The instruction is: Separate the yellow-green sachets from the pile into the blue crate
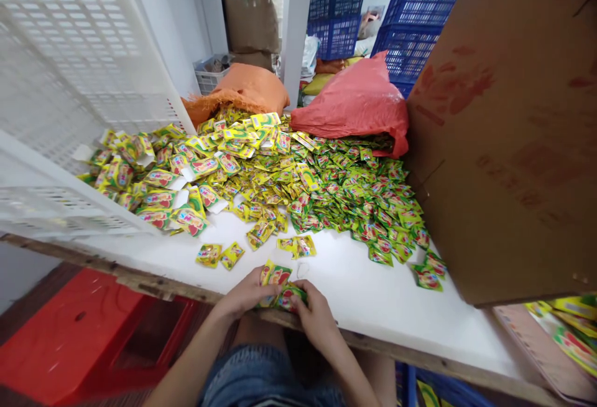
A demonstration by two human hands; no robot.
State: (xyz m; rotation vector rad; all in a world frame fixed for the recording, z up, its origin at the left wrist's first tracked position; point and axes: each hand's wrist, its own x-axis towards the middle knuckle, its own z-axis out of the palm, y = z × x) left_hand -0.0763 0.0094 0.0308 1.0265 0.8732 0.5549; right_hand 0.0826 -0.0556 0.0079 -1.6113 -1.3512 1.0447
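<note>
Yellow-green packets (280,285) are clamped betw. left hand (245,295) & right hand (314,313), both grips closed, at surface (373,295) edge, so stack is kept squared.

No readable text anywhere. Printing on the yellow-and-green sachets (280,177) heaped across the counter (373,295): red and green shapes only, too small and blurred for any word or brand. Same on the few sachets in hand (280,285) at the counter's near edge: colour patches, no letters legible. Faded red marks on the cardboard box (504,133) at right, smeared blotches and faint lines, not decipherable as letters or numbers. No labels or signs visible on the blue crates (410,15), the white crate (69,52) or the red bag (359,102).
</note>
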